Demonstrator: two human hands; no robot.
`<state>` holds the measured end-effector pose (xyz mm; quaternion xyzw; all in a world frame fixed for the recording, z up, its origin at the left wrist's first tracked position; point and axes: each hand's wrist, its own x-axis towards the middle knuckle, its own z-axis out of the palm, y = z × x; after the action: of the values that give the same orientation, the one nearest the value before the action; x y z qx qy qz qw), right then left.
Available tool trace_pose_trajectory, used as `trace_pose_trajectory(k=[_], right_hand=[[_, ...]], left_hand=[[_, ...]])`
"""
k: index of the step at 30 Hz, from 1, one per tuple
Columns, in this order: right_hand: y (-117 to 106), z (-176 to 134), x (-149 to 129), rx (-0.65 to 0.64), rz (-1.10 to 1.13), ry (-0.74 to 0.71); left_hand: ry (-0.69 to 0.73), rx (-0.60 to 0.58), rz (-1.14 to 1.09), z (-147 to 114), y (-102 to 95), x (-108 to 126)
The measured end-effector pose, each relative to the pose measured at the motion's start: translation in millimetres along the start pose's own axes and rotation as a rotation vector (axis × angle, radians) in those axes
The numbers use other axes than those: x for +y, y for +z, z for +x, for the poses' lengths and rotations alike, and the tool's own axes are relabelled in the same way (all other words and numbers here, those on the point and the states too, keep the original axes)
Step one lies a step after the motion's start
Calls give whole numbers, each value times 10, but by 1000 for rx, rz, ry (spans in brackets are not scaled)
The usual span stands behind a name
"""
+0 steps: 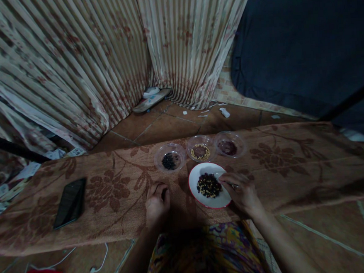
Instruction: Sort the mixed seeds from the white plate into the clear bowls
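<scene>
A white plate with a red rim (207,205) holds a mixed pile of beans (209,185), dark ones and yellow ones together. My right hand (242,189) reaches over the plate's right side, thumb and fingertips pinched together; what lies between them is too small to make out. My left hand (157,200) rests curled on the cloth left of the plate, with a dark hollow inside its fingers. Behind the plate stand three clear plastic bowls: one with black beans (169,161), one with yellow kernels (199,152), one with dark red beans (227,148).
A brown flowered cloth (119,215) covers the long narrow table. A black phone (70,203) lies at its left. Striped curtains (178,41) hang behind, with a board (152,101) and white scraps (225,112) on the tiled floor. A white cable (103,260) lies below the front edge.
</scene>
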<state>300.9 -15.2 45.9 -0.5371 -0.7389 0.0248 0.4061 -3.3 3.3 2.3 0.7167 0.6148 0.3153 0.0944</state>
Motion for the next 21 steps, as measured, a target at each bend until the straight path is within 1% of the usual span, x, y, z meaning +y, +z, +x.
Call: trace_pose_trajectory(k=[15,21], right_hand=[[-5,-39,-14,-14,-46,-49],[40,-68,-5,20,-21,-9]], left_hand=[[18,-6,12,10,4,-16],[-3,-12,10,2,2,-15]])
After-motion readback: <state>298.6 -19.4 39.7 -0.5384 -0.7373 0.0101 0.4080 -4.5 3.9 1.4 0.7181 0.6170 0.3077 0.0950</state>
